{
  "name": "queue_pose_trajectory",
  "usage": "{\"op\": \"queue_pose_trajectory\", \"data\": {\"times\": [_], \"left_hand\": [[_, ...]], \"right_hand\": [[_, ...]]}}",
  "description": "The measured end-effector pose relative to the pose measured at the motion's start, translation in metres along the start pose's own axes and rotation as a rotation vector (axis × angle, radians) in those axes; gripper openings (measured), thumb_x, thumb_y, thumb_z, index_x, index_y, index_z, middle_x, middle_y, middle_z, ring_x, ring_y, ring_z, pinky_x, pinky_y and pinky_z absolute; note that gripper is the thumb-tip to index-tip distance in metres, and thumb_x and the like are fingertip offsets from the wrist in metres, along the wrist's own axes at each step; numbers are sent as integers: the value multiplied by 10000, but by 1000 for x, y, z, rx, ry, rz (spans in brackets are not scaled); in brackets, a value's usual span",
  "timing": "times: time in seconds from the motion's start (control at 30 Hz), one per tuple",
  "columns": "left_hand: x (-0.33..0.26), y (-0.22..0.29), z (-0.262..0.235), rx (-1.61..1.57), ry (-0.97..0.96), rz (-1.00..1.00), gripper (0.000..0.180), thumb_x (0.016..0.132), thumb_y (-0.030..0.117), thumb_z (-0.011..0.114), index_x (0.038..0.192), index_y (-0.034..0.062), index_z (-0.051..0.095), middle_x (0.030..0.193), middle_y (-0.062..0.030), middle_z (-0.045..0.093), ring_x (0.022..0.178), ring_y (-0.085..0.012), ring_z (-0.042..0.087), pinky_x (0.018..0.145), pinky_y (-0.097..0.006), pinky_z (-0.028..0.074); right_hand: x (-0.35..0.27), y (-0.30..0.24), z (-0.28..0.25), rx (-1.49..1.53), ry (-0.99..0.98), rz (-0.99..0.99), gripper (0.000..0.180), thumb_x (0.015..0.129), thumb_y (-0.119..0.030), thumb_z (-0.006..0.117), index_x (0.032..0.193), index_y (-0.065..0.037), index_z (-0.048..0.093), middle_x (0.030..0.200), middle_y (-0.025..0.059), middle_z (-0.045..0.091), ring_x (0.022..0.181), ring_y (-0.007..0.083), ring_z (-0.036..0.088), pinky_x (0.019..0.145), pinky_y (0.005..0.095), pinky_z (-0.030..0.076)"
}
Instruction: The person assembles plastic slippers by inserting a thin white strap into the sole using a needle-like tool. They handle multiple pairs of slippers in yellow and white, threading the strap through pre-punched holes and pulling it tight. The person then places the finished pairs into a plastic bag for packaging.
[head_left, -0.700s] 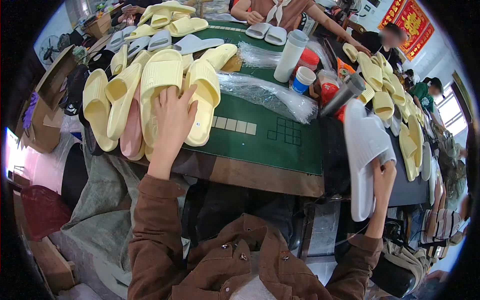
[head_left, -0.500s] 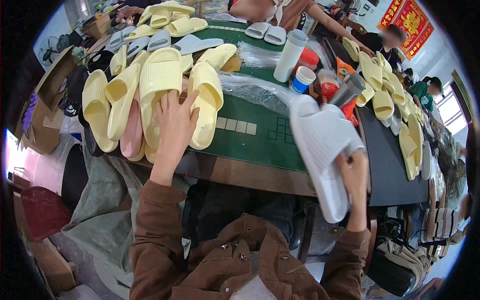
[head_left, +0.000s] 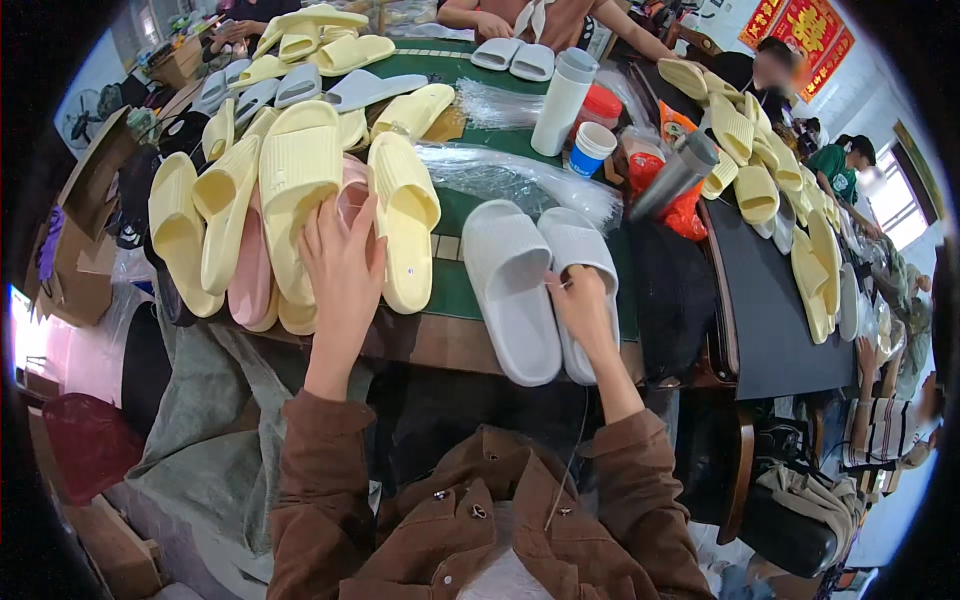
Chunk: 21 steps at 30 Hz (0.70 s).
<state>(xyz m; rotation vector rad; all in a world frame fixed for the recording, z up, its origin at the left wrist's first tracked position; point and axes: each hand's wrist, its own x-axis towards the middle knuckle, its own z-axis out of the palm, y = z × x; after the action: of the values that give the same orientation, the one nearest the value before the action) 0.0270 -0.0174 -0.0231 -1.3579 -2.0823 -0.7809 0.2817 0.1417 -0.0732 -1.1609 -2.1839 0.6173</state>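
A pair of pale grey slippers [head_left: 520, 280] lies side by side on the green table [head_left: 455, 290], toes over its front edge. My right hand [head_left: 583, 310] rests on the right slipper of the pair, fingers at its strap. My left hand [head_left: 345, 265] lies with spread fingers on a heap of yellow slippers [head_left: 300, 170] with a pink slipper [head_left: 250, 275] among them. A thin string hangs down from my right hand over my brown jacket.
Clear plastic bags [head_left: 520, 175], a white bottle [head_left: 560, 100], a paper cup [head_left: 590, 148] and a metal flask [head_left: 675, 175] stand behind the grey pair. More yellow slippers [head_left: 760, 190] lie on a dark table at the right. Other people sit across and at the right.
My right hand has swung the grey slippers from the right, where it held them up, down onto the green table. My left hand has stayed on the yellow heap.
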Motion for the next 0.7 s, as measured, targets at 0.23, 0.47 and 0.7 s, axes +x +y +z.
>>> {"op": "queue_pose_trajectory", "data": {"times": [0.23,0.47,0.7], "left_hand": [[-12,43,-12,-220,41,0,434,802,66,643,1231,81,579,1294,-189,436,1235,-378,395,1038,-481,314],[-23,97,17,-569,-187,107,429,836,95,632,1256,66,553,1341,-184,413,1246,-385,394,1045,-453,329],[-17,127,74,-405,-185,177,565,815,256,674,1311,62,485,1357,-236,389,1258,-448,356,1027,-571,276]], "right_hand": [[-11,10,-5,272,-60,-36,260,844,-118,622,1029,53,559,912,200,558,774,321,581,677,376,472],[-23,23,-30,489,29,-10,239,913,51,438,1085,29,602,954,117,642,759,165,643,702,288,517],[2,47,-59,187,152,-25,242,945,-20,442,1104,42,614,979,171,656,739,186,625,701,305,509]]}}
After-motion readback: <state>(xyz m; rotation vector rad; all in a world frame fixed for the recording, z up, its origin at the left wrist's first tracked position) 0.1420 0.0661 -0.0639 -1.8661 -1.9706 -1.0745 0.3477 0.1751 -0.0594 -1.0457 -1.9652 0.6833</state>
